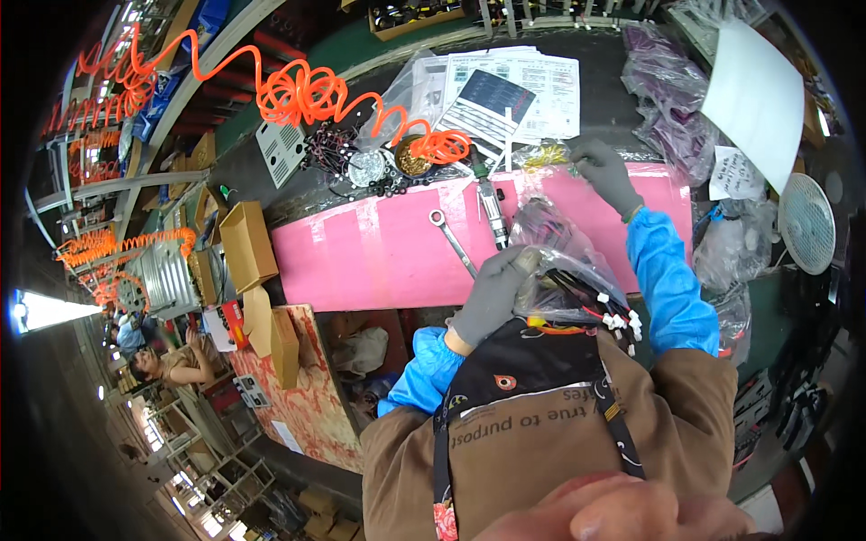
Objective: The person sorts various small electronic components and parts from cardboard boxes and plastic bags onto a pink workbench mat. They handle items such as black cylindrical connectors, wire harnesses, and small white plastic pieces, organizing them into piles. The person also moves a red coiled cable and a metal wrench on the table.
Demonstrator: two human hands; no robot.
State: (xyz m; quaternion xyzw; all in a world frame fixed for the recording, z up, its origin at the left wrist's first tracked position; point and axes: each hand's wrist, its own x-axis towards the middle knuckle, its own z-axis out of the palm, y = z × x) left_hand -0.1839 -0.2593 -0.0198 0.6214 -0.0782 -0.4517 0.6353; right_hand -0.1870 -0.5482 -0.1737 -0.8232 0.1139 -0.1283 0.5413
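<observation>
My left hand (492,293), in a grey glove, is closed on the edge of a clear plastic bag (557,287) near my apron. Black wires with white connectors (621,322) stick out of the bag towards me. Over the far edge of the pink mat (361,248), my gloved right hand (609,180) has its fingers curled together; what they hold, if anything, is too small to make out. Just left of it lies a small bunch of yellow pieces (546,155). An air screwdriver (493,212) and a ratchet wrench (451,242) rest on the mat beyond my left hand.
An orange coiled hose (302,90) runs to the screwdriver. Printed sheets (550,95) lie at the back, beside a bowl of small brass-coloured parts (413,160). Purple items in plastic bags (667,99) and a fan (806,224) are at right. An open carton (248,248) stands left; another person (185,361) is farther off.
</observation>
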